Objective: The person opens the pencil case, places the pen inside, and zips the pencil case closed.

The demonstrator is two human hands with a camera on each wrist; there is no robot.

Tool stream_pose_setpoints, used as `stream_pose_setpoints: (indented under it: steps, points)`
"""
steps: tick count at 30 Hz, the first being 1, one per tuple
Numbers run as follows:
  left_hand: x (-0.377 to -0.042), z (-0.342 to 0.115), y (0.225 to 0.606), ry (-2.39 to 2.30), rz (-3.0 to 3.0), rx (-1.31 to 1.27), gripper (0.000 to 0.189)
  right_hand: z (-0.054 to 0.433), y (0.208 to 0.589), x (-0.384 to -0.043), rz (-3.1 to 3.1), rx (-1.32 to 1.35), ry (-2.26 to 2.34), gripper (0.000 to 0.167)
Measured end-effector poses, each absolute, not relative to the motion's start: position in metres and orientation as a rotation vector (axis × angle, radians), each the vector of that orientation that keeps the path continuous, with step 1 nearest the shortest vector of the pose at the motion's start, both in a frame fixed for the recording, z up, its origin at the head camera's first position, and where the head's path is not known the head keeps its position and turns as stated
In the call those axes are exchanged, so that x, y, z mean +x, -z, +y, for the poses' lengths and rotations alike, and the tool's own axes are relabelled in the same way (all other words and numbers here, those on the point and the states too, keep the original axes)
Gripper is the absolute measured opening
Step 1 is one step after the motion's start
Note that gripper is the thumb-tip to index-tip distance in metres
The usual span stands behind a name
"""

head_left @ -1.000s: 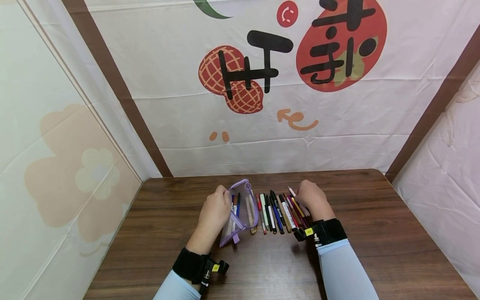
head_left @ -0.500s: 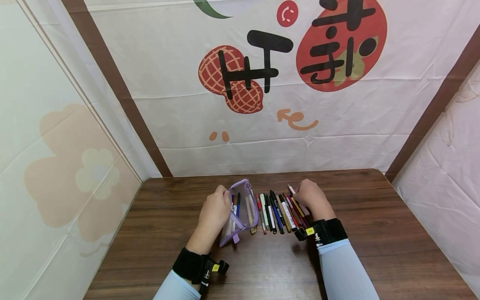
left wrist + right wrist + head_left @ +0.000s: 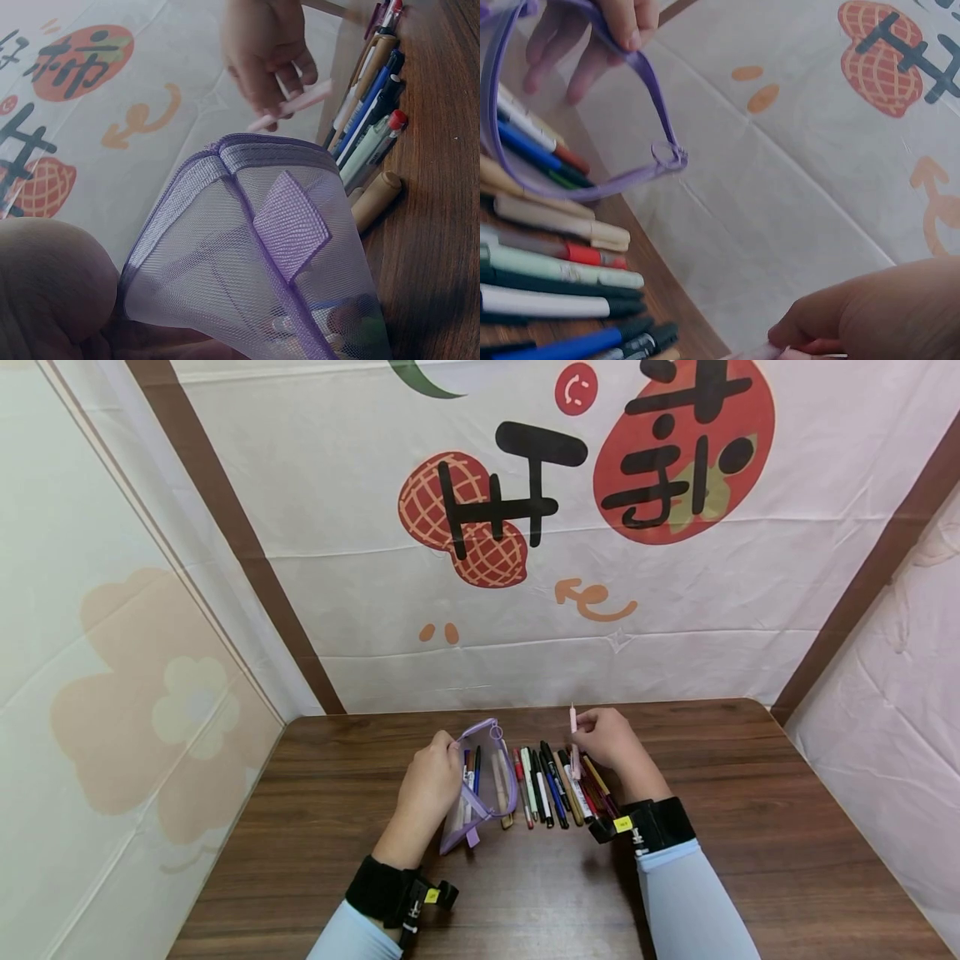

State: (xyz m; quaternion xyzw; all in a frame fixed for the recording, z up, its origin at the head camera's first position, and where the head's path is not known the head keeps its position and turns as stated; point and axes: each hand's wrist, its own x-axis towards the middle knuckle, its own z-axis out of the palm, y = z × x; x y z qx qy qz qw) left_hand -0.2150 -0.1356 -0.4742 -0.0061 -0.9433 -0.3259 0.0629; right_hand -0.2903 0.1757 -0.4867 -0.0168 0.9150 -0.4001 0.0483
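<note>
Right grip pinches pink pen, held over pen row on desk. Left grip holds mesh pouch by rim; other pens inside. Likely step: filling pouch; next move probably calls for bringing pink pen to pouch's mouth. Backdrop shows 柿; pen lettering unreadable.

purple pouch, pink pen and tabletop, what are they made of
The purple pouch looks like translucent mesh, perhaps nylon, with a visible fine weave; its tab seems ribbed woven webbing. The pink pen is probably smooth plastic, judging by its even colour, though blurred. The tabletop shows brown streaked grain and a soft sheen: wood or wood-look laminate.
</note>
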Motion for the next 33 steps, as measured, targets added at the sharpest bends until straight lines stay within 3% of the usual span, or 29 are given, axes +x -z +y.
stream_pose_setpoints:
  steps: [14,20,33]
  points:
    - [-0.221,-0.145,0.489,1.084,-2.765,-0.126,0.038,0.140,0.473,-0.279,2.502,-0.067,1.781,0.026]
    - [-0.215,-0.139,0.475,1.045,-2.827,-0.052,0.029,0.119,0.475,-0.275,2.479,-0.150,1.788,0.020]
    - [-0.215,-0.138,0.473,1.000,-2.846,-0.019,0.029,0.072,0.488,-0.258,2.443,-0.295,1.640,0.016]
